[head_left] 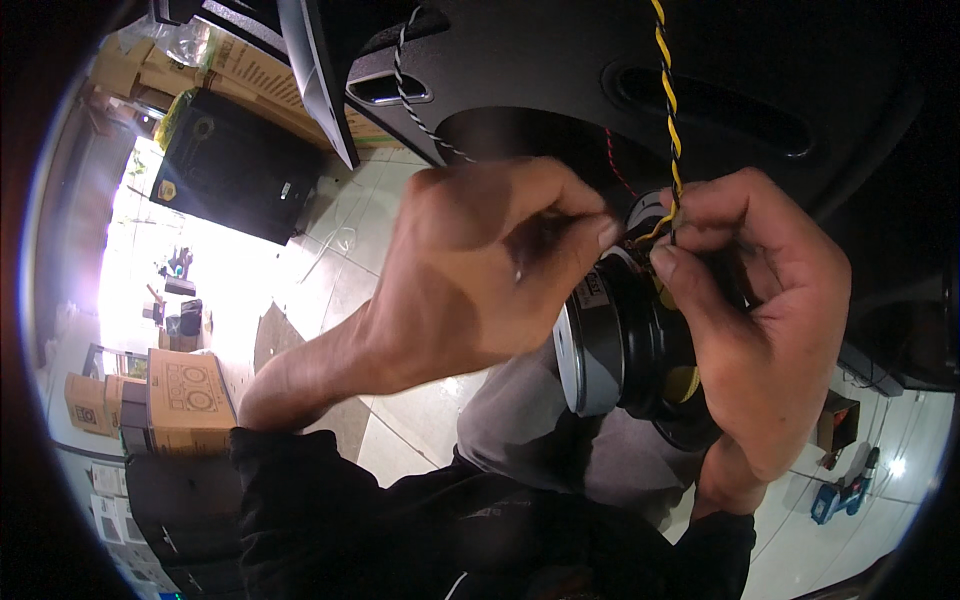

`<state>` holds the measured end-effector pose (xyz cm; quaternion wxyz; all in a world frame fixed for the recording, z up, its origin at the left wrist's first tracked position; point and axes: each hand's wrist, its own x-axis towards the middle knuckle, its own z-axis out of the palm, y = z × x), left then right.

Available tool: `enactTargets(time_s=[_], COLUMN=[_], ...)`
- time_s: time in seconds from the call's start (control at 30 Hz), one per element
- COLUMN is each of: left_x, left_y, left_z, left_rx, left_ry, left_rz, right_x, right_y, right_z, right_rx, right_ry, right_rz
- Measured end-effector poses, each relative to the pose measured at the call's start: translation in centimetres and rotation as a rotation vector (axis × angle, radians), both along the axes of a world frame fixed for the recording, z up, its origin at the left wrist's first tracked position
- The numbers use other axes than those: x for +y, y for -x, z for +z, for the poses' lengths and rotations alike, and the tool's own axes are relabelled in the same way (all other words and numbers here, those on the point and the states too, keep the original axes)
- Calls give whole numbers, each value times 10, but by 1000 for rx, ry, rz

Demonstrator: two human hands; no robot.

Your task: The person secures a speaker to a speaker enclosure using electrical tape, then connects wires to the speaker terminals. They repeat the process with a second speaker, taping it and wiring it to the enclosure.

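Brown cardboard boxes (185, 395) with dark round printing stand stacked at the lower left on the floor. More brown cartons (250, 70) with dark lettering lie along the upper left, behind a black speaker cabinet carrying a small white label (284, 190). A small white sticker (590, 291) sits on the speaker driver's magnet.

Speaker workshop: cabinets (235, 165), cartons (185, 400)

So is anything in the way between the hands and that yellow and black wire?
Nothing visible is. The fingers of the right hand pinch the yellow and black wire where it meets the speaker driver, and the left hand fingertips touch the same spot.
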<state>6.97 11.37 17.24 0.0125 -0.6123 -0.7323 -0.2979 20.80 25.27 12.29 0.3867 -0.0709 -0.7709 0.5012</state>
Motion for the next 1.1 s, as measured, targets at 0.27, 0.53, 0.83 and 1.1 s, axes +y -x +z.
enactTargets(time_s=[0.27, 0.53, 0.83, 1.1], left_x=[-9, 6, -17, -29], left_y=[-20, -22, 0, -39], left_z=[1, 4, -24, -79], left_rx=[129, 125, -241, -528], left_ry=[79, 86, 92, 48], left_rz=[1, -72, -78, 85], right_x=[0, 1, 5, 24], right_y=[-1, -3, -9, -7], right_z=[0, -2, -3, -13], right_rx=[-9, 36, 10, 2], right_ry=[-13, -19, 30, 50], right_rz=[7, 22, -24, 84])
